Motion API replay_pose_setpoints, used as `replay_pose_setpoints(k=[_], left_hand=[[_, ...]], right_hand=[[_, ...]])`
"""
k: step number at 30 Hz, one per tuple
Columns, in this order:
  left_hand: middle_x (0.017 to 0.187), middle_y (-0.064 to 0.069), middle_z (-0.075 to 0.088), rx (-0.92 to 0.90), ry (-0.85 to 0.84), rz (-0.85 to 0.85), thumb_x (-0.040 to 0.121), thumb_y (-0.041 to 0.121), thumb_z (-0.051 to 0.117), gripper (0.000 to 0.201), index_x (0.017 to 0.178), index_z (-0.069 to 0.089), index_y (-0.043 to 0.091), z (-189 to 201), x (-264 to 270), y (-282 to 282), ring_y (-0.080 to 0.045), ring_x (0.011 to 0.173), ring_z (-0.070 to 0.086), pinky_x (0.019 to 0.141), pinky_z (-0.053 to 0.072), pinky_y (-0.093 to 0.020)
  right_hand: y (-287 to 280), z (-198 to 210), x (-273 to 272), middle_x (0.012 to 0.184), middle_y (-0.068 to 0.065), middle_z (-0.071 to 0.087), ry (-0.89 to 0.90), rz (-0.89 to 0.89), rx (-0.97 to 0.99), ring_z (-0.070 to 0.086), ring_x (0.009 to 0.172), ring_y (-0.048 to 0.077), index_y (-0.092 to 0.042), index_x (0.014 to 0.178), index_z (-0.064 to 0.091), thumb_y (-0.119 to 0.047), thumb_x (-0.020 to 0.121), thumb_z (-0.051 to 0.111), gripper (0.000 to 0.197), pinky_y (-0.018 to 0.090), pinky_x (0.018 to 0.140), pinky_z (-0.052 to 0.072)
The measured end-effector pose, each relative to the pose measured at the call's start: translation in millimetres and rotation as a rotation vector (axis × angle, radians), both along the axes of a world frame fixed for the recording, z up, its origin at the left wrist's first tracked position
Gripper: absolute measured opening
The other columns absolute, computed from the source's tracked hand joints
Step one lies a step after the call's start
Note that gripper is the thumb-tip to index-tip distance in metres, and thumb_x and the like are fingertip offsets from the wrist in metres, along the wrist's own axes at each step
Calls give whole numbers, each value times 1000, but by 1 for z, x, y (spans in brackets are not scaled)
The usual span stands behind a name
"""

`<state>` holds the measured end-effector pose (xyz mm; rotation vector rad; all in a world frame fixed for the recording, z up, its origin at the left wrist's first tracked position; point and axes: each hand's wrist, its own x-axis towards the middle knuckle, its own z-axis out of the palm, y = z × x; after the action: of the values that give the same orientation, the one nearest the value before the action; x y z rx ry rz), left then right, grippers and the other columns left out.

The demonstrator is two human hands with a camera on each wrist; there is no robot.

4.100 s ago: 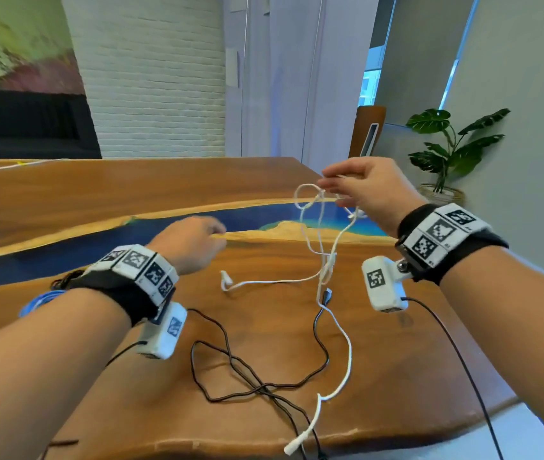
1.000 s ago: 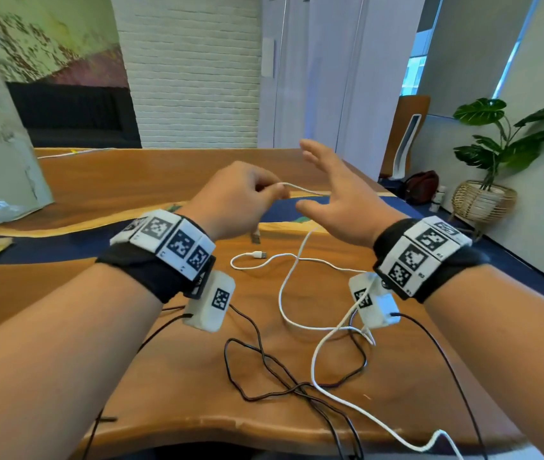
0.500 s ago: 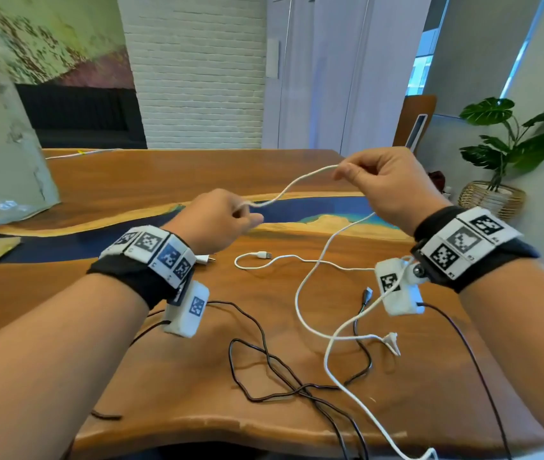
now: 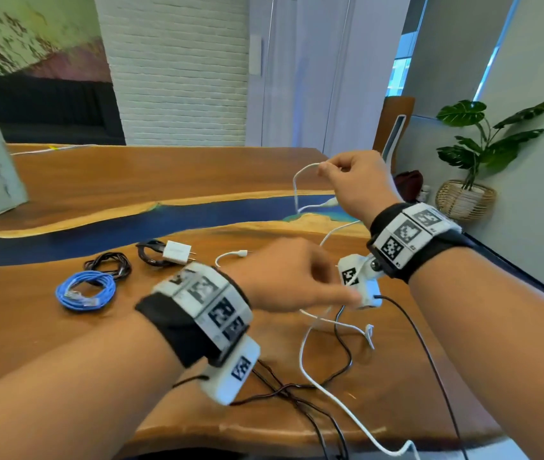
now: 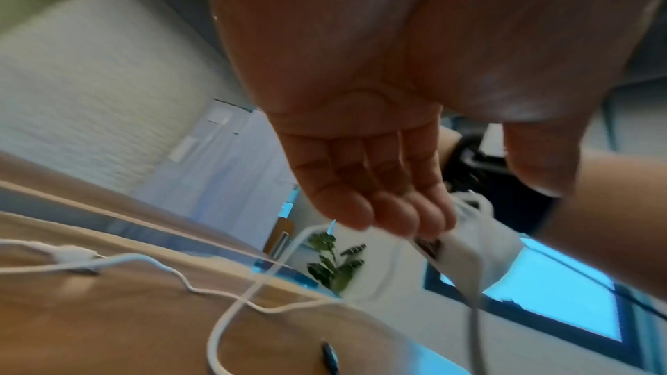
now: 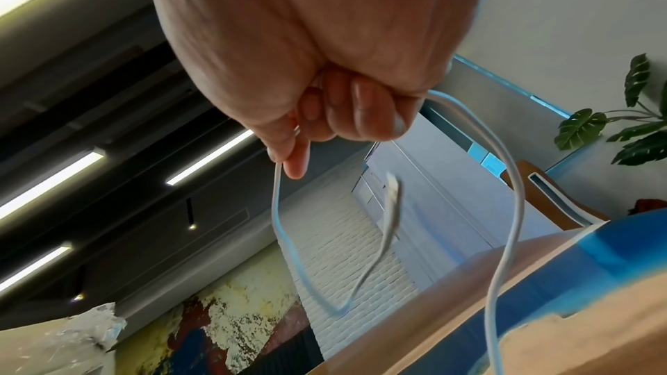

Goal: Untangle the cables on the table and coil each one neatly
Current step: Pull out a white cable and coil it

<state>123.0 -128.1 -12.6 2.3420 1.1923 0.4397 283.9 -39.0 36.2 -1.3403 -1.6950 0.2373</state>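
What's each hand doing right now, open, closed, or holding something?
Left hand: open, fingers loosely extended above the white cable, gripping nothing.
Right hand: closed, holding a raised loop of the white cable.

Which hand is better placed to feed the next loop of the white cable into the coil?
Left hand: open, beside the slack white cable. Right hand is busy pinching the raised loop.
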Motion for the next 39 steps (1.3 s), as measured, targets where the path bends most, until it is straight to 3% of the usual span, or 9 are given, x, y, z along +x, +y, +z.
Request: replay_pose_setpoints(k=[3,7,10,13,19,23,28,33,39], left_hand=[[84,4,70,41,140,-103,89,60,67,35,83,68,25,-15,21,-1,-16,78,65,74,57,-42],[65,8,68,2,-43,5,101,44,57,32,77,68,25,-16,13,21,-4,53,58,60,51,-30],[63,5,68,4,-47,116,100,45,59,33,80,71,21,-13,-6,38,-5,47,56,58,48,-28],[72,2,74,-39,-4,188,89,55,70,31,84,77,26,-12,-27,49,-11,56,67,61,57,-33],[76,1,59,143,-439,520,73,56,84,48,86,56,20,-5,-46,65,-18,68,54,64,48,-37],[96,3,68,177,-622,362,95,30,70,9,99,66,23,8,-46,66,-10,87,62,80,48,-31],[48,1,34,-69,-1091,161,102,6,51,23,85,67,5,31,-65,53,-16,47,46,82,56,-38],[50,6,16,-358,-1085,-7,99,28,48,33,72,60,13,51,-78,32,-10,39,19,44,34,-24],[53,8,14,-449,-1152,-29,109,34,35,43,124,68,12,63,-66,20,-11,46,7,44,11,-26]], right_hand=[[-1,1,-5,61,-8,56,-44,8,-7,45,53,4,-18,85,78,-30,99,63,24,19,53,37],[-6,2,4,57,-16,59,-98,96,-84,50,49,-1,-20,93,80,-32,99,63,22,21,57,39],[-9,2,14,82,-7,75,-166,138,-144,66,76,12,-28,98,81,-37,100,62,21,36,74,55],[-16,7,18,71,-14,71,-152,182,-154,61,69,8,-24,101,81,-33,101,62,21,23,68,51],[-27,18,8,67,0,57,-53,316,-127,47,62,13,-23,101,80,-28,101,61,20,28,61,44],[-24,27,1,59,0,50,121,456,-95,41,52,18,-7,108,77,-18,104,57,23,30,49,43],[-15,28,14,61,0,50,67,357,-47,41,52,13,-16,104,78,-19,104,57,21,24,50,37],[-12,16,14,67,6,55,-84,285,-58,43,60,18,-25,100,79,-24,103,59,21,29,60,39],[-17,-3,-13,55,-26,60,-307,257,-141,53,56,-6,-29,103,77,-34,102,58,19,21,64,41]])
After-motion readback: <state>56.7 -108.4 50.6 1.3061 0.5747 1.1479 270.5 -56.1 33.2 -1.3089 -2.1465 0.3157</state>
